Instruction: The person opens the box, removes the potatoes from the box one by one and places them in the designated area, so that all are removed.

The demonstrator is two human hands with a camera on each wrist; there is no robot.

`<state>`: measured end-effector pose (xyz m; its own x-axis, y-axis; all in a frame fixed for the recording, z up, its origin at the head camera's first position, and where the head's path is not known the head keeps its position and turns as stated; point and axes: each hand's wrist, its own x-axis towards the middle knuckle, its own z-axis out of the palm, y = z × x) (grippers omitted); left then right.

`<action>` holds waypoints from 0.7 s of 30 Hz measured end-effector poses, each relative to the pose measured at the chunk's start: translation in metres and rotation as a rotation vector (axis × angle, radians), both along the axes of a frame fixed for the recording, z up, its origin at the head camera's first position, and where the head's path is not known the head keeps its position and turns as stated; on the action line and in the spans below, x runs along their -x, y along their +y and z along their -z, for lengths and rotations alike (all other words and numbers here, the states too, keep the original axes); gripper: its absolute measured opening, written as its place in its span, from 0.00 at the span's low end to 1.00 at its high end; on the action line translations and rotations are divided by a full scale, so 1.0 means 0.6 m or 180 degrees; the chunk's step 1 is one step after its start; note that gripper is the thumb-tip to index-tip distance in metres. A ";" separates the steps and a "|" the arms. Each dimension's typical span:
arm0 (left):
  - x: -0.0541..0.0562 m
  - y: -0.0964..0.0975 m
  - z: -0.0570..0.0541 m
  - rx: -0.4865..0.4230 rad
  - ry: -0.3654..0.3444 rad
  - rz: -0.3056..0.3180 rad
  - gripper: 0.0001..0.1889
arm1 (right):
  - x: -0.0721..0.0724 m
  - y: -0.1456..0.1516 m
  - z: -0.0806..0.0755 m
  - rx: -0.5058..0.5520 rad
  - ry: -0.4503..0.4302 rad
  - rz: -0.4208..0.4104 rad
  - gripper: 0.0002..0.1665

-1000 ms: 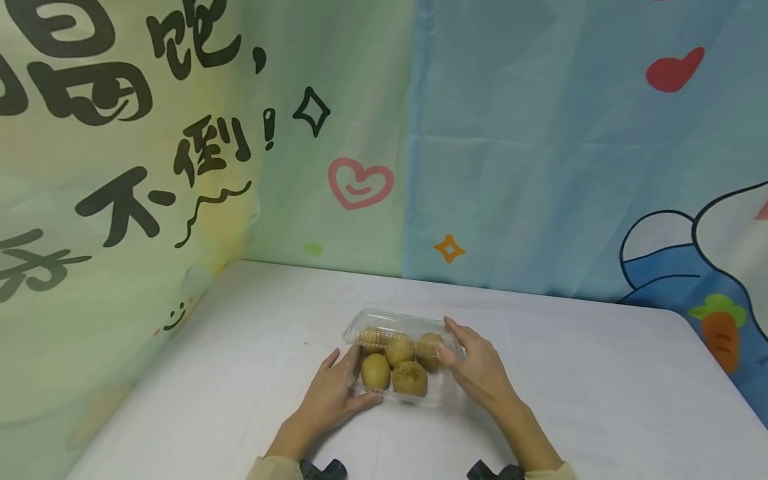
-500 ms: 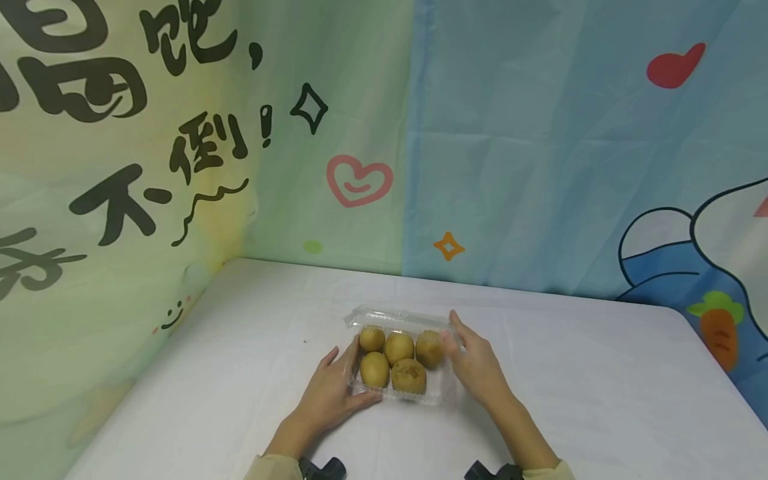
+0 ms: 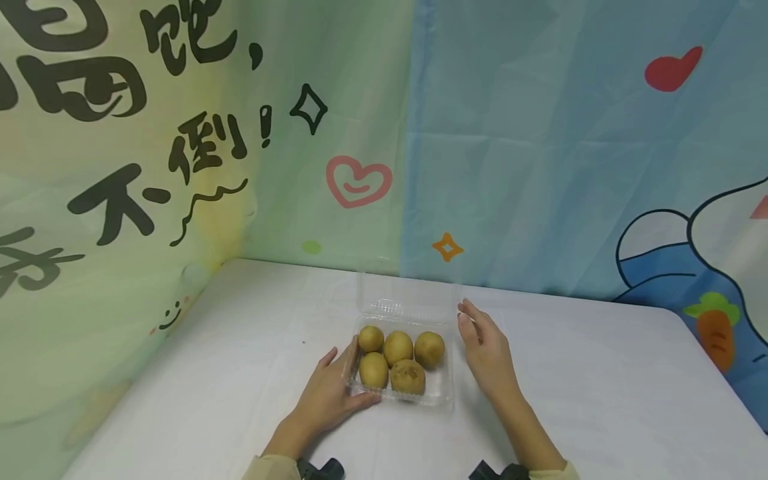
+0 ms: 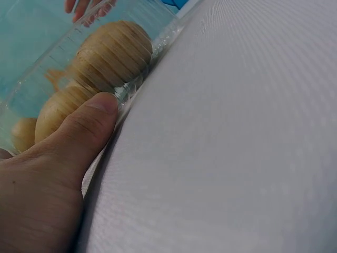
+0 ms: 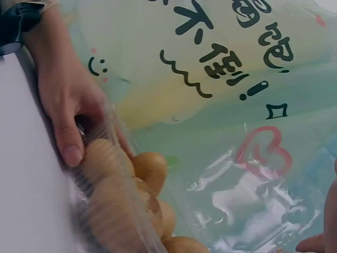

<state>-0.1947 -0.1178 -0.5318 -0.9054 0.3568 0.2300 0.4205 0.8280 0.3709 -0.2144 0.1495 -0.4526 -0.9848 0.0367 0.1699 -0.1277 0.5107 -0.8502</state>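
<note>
A clear plastic clamshell box (image 3: 441,393) stands on the table with several round, yellow-brown, potato-like items (image 3: 408,377) in it. Its transparent lid (image 3: 387,307) is raised at the far side, also visible as a glossy sheet in the right wrist view. My left hand (image 3: 327,392) grips the box's near left corner, thumb along the front wall and fingers along the left side. In the left wrist view the thumb (image 4: 87,124) presses the ribbed wall. Right of the box, my right hand (image 3: 489,353) is held in the air with fingers loosely bent, holding nothing.
A white cloth (image 3: 600,380) covers the table. Behind and to the left hang printed curtains (image 3: 516,167) with lettering, hearts and a carrot. Dark wrist devices (image 3: 321,469) sit at both sleeves.
The lid has swung up and back from over the box. My right hand has let go of it and drawn slightly to the right. The left hand stays on the box.
</note>
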 end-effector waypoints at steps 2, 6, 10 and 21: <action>0.000 0.000 0.000 0.0029 -0.0007 -0.0002 0.56 | 0.001 0.003 -0.002 0.0005 -0.0009 0.0018 0.31; 0.001 0.000 0.000 0.0047 -0.0011 -0.0001 0.57 | 0.001 0.004 -0.003 0.0039 -0.0115 -0.0045 0.31; 0.001 -0.002 -0.001 0.0021 0.0002 -0.0006 0.56 | 0.002 -0.006 -0.003 0.0071 -0.0218 -0.0164 0.30; 0.003 -0.002 0.001 0.0024 -0.0116 -0.0047 0.57 | -0.006 -0.022 0.011 0.0011 0.0098 -0.0558 0.35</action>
